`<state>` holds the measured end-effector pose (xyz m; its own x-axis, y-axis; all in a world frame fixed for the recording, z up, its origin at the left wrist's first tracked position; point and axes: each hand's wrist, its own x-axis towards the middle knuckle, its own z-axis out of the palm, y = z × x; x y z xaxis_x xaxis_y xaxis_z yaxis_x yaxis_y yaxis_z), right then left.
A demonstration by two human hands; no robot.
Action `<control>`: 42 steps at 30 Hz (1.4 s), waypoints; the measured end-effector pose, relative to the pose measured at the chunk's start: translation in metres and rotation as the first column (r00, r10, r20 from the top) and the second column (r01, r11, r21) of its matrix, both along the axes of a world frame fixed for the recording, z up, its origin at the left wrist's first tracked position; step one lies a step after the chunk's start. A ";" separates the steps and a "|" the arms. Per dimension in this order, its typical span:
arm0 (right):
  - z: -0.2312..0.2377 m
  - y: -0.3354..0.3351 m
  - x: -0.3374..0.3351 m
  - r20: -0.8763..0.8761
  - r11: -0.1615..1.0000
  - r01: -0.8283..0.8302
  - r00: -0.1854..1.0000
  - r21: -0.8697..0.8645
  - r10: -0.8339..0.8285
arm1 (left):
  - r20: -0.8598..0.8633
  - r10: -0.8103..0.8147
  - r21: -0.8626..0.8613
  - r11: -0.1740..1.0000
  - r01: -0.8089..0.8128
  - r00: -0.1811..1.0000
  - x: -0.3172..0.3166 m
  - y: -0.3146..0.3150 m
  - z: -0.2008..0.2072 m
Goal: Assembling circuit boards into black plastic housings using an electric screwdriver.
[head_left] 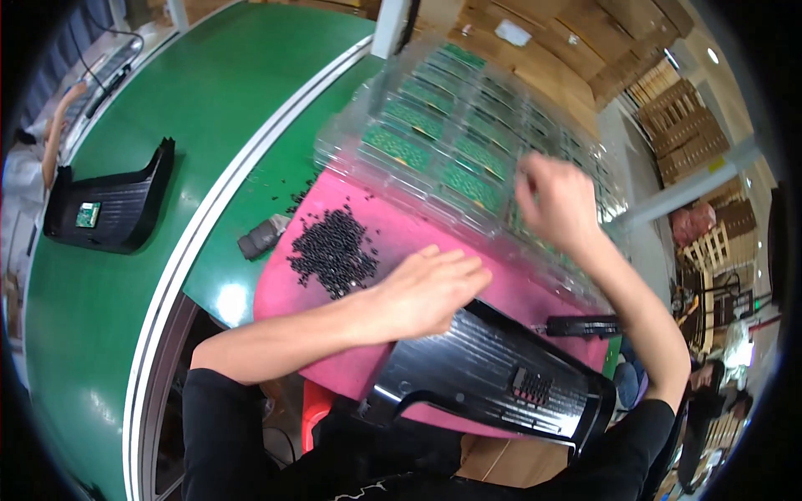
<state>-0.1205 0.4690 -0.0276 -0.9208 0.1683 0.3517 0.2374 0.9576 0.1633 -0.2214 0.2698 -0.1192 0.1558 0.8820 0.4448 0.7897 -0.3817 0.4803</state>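
A long, glossy black plastic housing (468, 376) lies tilted across the near side of a pink mat (393, 225). My left hand (430, 292) is at its far left edge, fingers bent and pressed together; what they hold, if anything, is hidden. Over a clear plastic tray (338, 142) of green circuit boards (397, 149), my right hand (558, 200) is raised with curled, closed fingers. I cannot make out anything in it. Left of my left hand, a pile of small black parts (334, 250) is spread on the mat.
A dark grey tool-like object (263, 236) lies beside the mat's left edge. A black strip-shaped part (582, 326) is at its right. Beyond a white rail (225, 171), another black housing (109, 213) with a small board stands on a green surface. Another person's arm (57, 138) shows far left.
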 end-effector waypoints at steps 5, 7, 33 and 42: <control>-0.031 0.123 -0.114 0.041 0.942 0.310 0.947 0.125 -0.317 | -0.058 -0.069 -0.160 0.985 0.059 0.996 -0.003 -0.002 0.001; -0.047 0.161 -0.150 0.013 0.944 0.330 0.944 0.009 -0.330 | -0.035 -0.090 -0.151 0.985 0.084 0.995 -0.008 -0.002 0.001; 0.021 -0.067 0.032 -0.369 0.193 -0.330 0.900 -0.924 -0.229 | 0.470 -0.118 -0.081 0.981 0.176 0.875 -0.022 -0.004 0.033; 0.025 -0.132 0.142 -0.317 0.101 -0.301 0.895 -0.948 -0.312 | 0.883 -0.193 -0.077 0.840 0.538 0.428 0.056 -0.004 0.072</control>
<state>0.0219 0.3372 -0.0028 -0.7598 0.6368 0.1312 -0.0220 0.1766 -0.9840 -0.1650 0.2654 -0.0470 0.2178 0.9363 0.2754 -0.2166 -0.2288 0.9491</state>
